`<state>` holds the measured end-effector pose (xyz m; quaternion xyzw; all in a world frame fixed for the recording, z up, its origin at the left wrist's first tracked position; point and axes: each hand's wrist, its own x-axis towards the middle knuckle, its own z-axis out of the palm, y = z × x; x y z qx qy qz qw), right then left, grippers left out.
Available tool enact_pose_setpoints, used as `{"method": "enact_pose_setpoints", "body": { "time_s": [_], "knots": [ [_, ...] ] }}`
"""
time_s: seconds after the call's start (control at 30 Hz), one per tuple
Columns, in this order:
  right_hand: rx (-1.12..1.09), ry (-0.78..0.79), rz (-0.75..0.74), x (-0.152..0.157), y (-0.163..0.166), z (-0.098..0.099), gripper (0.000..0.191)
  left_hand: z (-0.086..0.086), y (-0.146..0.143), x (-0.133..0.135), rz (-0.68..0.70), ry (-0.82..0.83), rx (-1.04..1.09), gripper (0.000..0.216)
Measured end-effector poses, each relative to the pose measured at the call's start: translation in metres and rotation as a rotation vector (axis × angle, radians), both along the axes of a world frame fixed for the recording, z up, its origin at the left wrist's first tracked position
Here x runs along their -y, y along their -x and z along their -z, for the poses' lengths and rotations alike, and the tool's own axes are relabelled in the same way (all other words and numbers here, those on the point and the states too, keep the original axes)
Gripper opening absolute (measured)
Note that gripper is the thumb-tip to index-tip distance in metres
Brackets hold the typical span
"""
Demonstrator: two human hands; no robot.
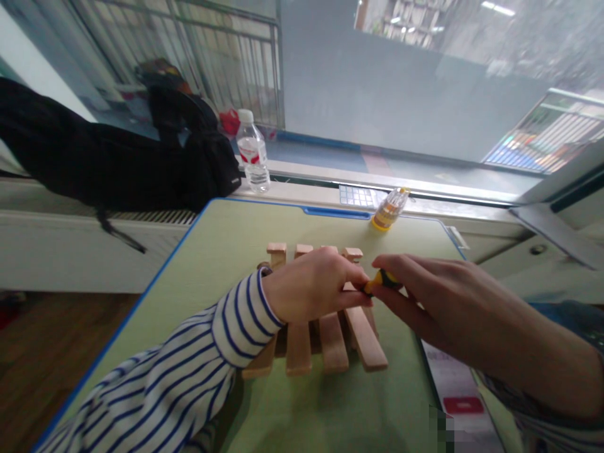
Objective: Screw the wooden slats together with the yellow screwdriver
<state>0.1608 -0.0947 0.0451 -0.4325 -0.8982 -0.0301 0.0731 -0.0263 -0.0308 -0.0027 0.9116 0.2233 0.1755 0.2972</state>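
Note:
My right hand (425, 283) pinches the black part of a short yellow-and-black screwdriver (387, 277) between thumb and fingers. From the other side, my left hand (316, 283) has thumb and forefinger closed on its yellow end. The shaft, if any, is hidden. Below my left hand lies a small wooden slatted piece (333, 340) on the table. Its several pale slats fan toward me, and short blocks cap their far ends. My left hand and wrist cover its middle, so I cannot tell how the slats join.
The light green table (221, 245) has a blue edge. A phone (457, 390) lies at the right, partly under my right forearm. A bottle with a yellow base (389, 209) lies tilted at the far edge. A water bottle (253, 154) and a black bag (198, 157) are by the window.

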Motion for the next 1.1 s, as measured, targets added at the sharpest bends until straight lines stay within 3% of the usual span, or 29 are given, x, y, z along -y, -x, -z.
{"method": "enact_pose_setpoints", "body": {
  "time_s": [0.1,0.27,0.63,0.83,1.1],
  "knots": [
    [0.066,0.004,-0.039,-0.001,-0.003,-0.004,0.024,-0.001,0.001,0.000,0.016,0.021,0.005,0.016],
    [0.104,0.072,-0.081,-0.001,-0.007,-0.002,0.020,-0.002,0.001,-0.001,0.055,0.049,0.015,0.014],
    [0.084,-0.099,-0.076,0.004,0.002,0.008,0.015,-0.003,0.002,-0.004,0.125,0.134,0.016,0.014],
    [0.072,-0.154,0.038,0.006,0.009,0.013,0.009,-0.002,0.003,-0.005,0.145,0.183,0.023,0.018],
    [0.097,-0.112,0.037,0.005,0.009,0.006,0.002,-0.006,0.002,0.000,0.011,0.087,-0.001,0.019]
  ]
}}
